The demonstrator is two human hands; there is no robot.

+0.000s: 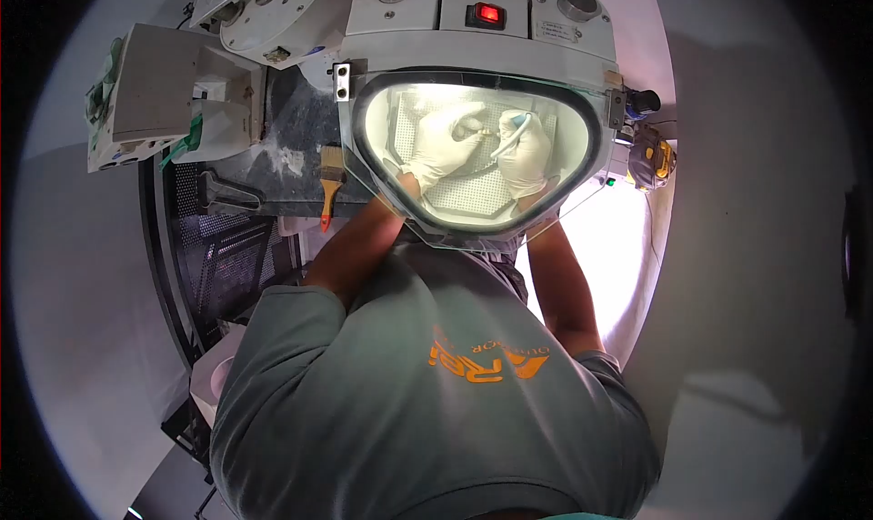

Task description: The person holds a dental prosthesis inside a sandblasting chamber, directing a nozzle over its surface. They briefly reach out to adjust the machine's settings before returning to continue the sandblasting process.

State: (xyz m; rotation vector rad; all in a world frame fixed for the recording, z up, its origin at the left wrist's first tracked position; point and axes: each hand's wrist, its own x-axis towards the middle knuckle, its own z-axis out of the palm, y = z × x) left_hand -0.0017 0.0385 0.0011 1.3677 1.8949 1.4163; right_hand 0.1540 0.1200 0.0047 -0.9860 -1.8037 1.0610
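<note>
Both my hands wear white gloves and reach inside a lit blasting cabinet (582, 56), seen through its rounded glass window (573, 120). My left hand (444, 145) pinches a small, thin part (484, 134) that is too small to make out. My right hand (527, 156) grips a pen-like tool with a light-blue end (512, 129), its tip pointing at the small part. The two hands are close together above a white perforated floor (464, 193).
A red lit switch (488, 14) sits on the cabinet's top panel. A paintbrush with an orange handle (330, 179) lies on the dark bench to the left, near grey machine housings (173, 93). A yellow-and-black device (657, 159) is on the right.
</note>
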